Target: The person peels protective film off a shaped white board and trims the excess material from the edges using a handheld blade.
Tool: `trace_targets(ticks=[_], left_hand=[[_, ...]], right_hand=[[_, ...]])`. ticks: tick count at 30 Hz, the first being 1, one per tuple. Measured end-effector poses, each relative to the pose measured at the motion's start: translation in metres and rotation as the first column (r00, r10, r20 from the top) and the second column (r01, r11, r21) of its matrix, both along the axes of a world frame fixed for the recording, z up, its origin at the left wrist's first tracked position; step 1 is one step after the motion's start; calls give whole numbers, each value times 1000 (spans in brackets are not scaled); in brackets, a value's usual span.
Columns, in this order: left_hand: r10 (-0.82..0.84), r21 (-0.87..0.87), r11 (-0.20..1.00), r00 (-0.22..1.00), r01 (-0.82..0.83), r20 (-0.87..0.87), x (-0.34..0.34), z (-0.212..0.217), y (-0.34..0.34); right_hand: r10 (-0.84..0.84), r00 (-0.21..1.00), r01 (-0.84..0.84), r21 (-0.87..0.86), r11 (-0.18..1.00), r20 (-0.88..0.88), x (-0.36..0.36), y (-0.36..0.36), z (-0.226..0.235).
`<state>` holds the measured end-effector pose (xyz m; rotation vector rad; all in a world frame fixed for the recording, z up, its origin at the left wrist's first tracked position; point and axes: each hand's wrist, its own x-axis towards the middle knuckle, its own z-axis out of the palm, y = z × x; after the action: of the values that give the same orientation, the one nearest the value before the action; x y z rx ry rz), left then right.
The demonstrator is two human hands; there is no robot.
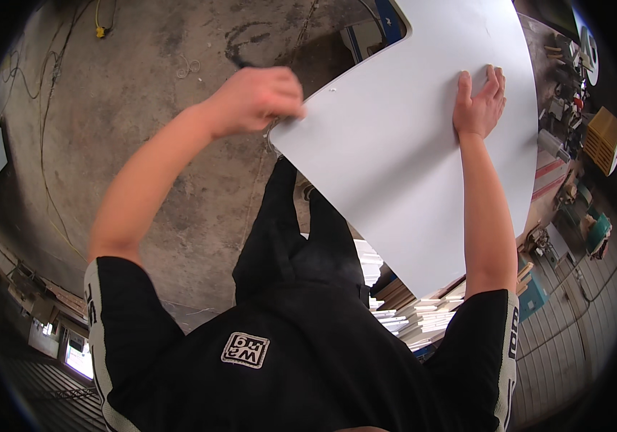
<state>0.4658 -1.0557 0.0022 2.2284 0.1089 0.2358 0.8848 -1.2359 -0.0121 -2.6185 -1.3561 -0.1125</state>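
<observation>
A large white panel [395, 165] with a notch cut in its far edge fills the space in front of me and to the right. My right hand [479, 104] lies on its upper face, palm down, fingers stretched out and thumb apart. At the panel's left edge is my left hand [269, 99], somewhat blurred, with its fingers curled closed. Whatever it may hold is hidden. A dark shape shows just behind its knuckles, and I cannot tell whether it belongs to the hand or the floor.
White strips [423, 320] are stacked below the panel's near corner. A blue machine part [389, 25] shows at the notch. Clutter and a yellow slatted box [602, 140] stand at the far right. Cables [43, 137] run over the concrete floor [157, 65] on the left.
</observation>
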Motion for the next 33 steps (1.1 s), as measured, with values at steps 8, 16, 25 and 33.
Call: trace_targets(ticks=[8,16,25,33], left_hand=[[300,-194,942,945,-272,130,111,-26,33],[287,-36,958,936,-285,206,172,-27,34],[96,36,994,992,-99,77,-15,-20,-16],[372,-256,902,927,-348,51,-79,-2,-57]], right_hand=[[12,1000,-12,-9,1000,10,1,1,-1],[47,998,-48,41,998,42,0,2,-4],[-2,1000,2,19,1000,-10,4,4,-3],[11,1000,-11,18,1000,-6,4,5,-3]])
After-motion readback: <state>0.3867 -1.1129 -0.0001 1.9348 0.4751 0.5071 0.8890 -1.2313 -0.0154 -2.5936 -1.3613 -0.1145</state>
